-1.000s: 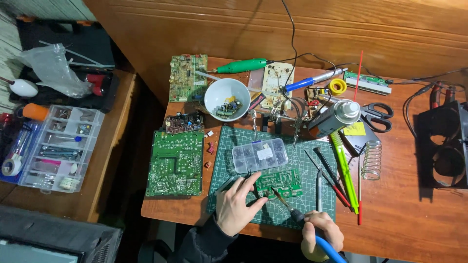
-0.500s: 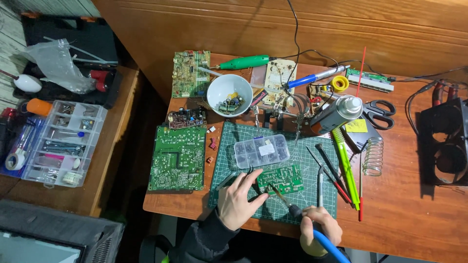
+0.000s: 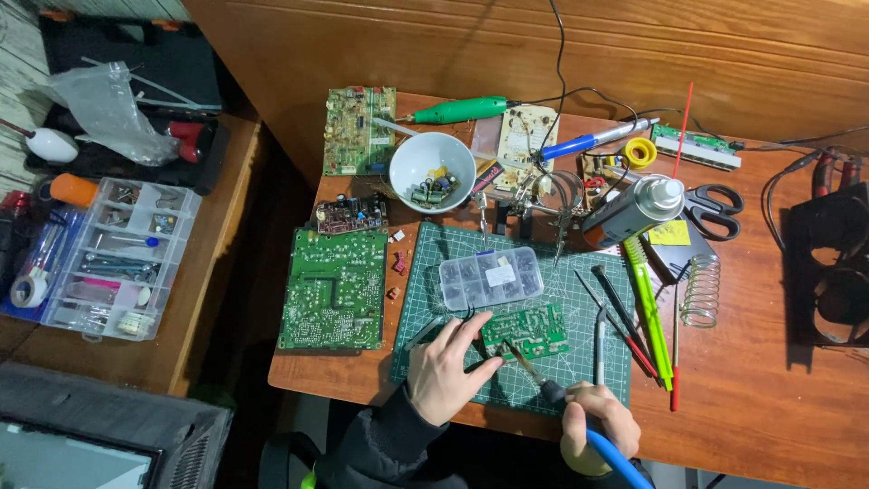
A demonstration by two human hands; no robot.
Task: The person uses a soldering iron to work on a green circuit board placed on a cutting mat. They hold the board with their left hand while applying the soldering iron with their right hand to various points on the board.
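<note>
Two hands low — left hand (image 3: 446, 367) pinning circuit board (image 3: 525, 330), right hand (image 3: 599, 418) gripping soldering iron (image 3: 529, 369).

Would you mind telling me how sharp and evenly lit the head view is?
Head view: sharp and evenly lit across the cutting mat; small circuit board crisp between left hand and right hand; wide-angle bending at edges; dim lower-left corner.

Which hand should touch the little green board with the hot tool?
Probably the right hand: it holds the soldering iron, tip at the small board. The left hand rests at the board's edge.
</note>
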